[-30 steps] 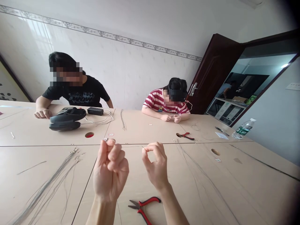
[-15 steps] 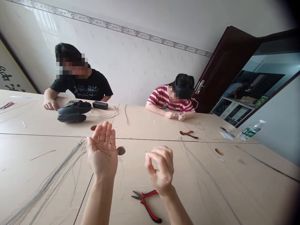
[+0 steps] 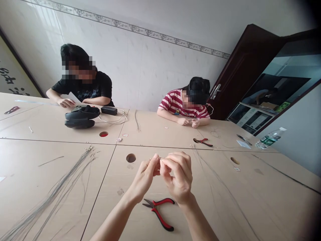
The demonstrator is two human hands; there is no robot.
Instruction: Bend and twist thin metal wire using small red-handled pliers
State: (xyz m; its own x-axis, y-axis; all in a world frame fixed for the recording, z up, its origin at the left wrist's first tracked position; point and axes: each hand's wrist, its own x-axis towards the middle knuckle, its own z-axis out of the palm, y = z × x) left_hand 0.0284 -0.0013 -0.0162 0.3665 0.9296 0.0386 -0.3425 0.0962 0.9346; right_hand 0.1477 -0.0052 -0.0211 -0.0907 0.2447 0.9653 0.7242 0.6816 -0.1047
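Observation:
My left hand and my right hand meet over the table, fingertips almost touching. Both are closed in a pinch on a thin wire, of which only a short bit shows between the fingers. Below them lie red-and-black pliers, jaws pointing left and handles spread. To the left is a bundle of long thin grey wires with small metal bits at its far end. More thin wires stretch out to the right of my right hand.
Across the table sit a person in black and a person in stripes. A black device, second pliers and a water bottle stand or lie there. The tabletop has round holes.
My left hand was open, palm up; it has moved right and closed at my right fingertips. My right hand still pinches. The co-worker in black now has something white near the arms.

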